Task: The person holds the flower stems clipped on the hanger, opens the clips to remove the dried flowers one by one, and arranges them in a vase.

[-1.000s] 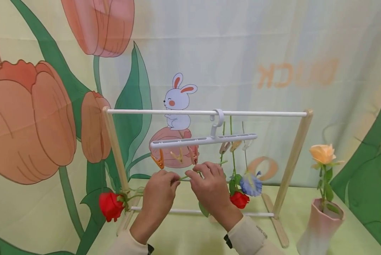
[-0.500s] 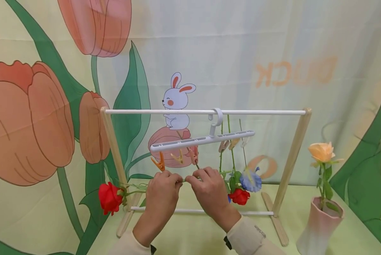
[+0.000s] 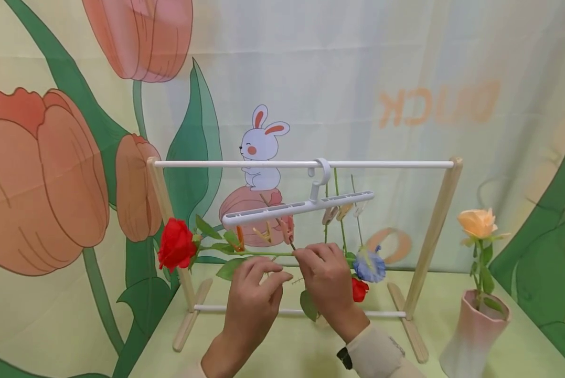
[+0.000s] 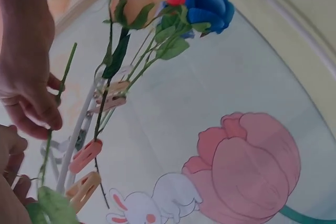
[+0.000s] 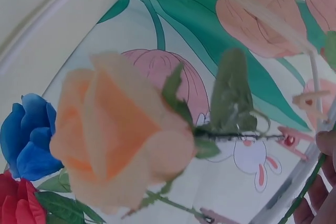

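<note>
A pale green table (image 3: 301, 346) carried a wooden-framed rack. Reckoned from the middle of the tabletop in the head view, the rack's left foot (image 3: 186, 333) lay flat at nine o'clock and its right foot (image 3: 412, 336) at three. Farther out toward three o'clock, a pink-and-white vase (image 3: 473, 338) stood upright, apart from that foot.

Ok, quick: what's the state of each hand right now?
Left hand: open, nothing visibly held, just below the red rose's stem in the head view.
Right hand: closed, pinching that stem.
</note>
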`<state>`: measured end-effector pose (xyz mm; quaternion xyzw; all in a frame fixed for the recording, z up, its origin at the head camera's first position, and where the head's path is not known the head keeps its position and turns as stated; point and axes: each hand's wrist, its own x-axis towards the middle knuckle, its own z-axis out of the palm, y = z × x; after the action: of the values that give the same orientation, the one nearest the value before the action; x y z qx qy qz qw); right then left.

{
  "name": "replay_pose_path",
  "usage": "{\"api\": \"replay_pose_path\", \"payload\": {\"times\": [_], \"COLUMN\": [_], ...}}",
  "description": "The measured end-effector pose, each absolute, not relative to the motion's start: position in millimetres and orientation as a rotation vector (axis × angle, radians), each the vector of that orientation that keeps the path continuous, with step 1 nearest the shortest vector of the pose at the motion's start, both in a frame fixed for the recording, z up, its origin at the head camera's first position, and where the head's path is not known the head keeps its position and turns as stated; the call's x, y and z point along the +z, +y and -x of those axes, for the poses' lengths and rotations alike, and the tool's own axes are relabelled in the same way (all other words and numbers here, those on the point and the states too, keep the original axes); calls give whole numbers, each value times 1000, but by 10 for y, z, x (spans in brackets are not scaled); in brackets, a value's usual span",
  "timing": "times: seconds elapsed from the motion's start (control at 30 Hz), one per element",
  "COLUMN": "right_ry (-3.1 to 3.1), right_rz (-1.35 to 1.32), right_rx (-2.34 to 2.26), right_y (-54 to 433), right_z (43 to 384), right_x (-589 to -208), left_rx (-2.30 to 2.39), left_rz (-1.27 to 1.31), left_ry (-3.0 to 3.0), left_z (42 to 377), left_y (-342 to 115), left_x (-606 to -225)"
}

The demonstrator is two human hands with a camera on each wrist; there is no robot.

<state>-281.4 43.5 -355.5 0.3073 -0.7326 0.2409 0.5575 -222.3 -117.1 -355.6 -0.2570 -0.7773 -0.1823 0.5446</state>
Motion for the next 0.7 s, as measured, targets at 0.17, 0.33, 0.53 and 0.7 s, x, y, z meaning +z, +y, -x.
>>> {"api": "replay_pose_path", "payload": {"times": [0.17, 0.33, 0.53, 0.7], "right_ry": [-1680, -1691, -1722, -1719], "right_rz": [-673, -583, -432, -308], "right_rx": [651, 700, 784, 853], "right_y": [541, 701, 965, 1201], "right_z": [2787, 2779, 2797, 2794], "right_x": [-3522, -3534, -3513, -3508], "left_rx": [-416, -453, -924, -1492], "left_rz": [693, 655, 451, 152], "left_ry": [-1691, -1695, -2081, -2305], "left_z": [2259, 2320, 2423, 2593], "left_y": [-1090, -1015, -930, -882], "left_x": [-3702, -3834, -3858, -3758]}}
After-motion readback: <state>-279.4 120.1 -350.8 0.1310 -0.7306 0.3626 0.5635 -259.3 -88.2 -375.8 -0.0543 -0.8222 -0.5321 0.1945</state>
